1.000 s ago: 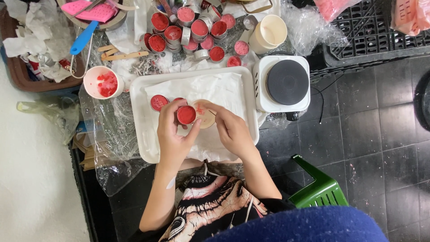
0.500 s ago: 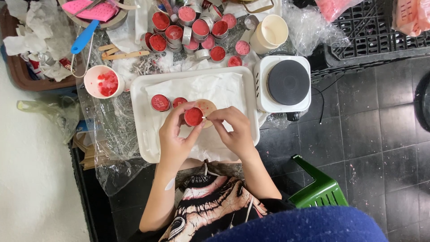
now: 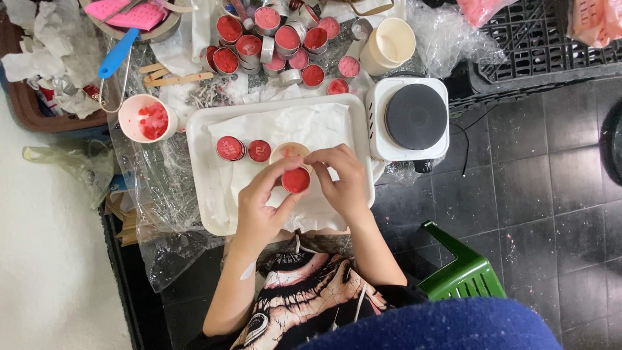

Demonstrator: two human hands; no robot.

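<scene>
— What do we have in hand?

— We hold a small round tin [image 3: 296, 180] filled with red wax between both hands, over the near middle of the white tray [image 3: 201, 168]. Our left hand [image 3: 259, 207] cups it from the left, thumb and fingers curled narrow round its side; our right hand [image 3: 343, 181] pinches its right edge with bent fingertips. So both hands are closed on the one tin.

— And what lies just beyond it?

— A pale shallow cup [image 3: 289, 151] with a pink smear inside, touching the far side of our fingers. To its left, on the white paper [image 3: 304, 126] lining the tray, sit two more red-filled tins [image 3: 243, 149], side by side and nearly touching.

— What about past the tray?

— At the far edge we see a cluster of tins [image 3: 278, 45], most filled red or pink, a few lying on their sides so that only metal shows. To the right of them stands a cream cup [image 3: 389, 45] with a pink tinge on its inner wall. To the left of the tray there is a white bowl [image 3: 148, 118] holding red crumbs.

— And on the right?

— A white hot plate [image 3: 414, 116] with a dark round top, just beside the tray's right rim; nothing stands on it. At far left a shallow dish holds a pink mould [image 3: 126, 13], and a blue-handled tool [image 3: 116, 55] leans near it.
</scene>
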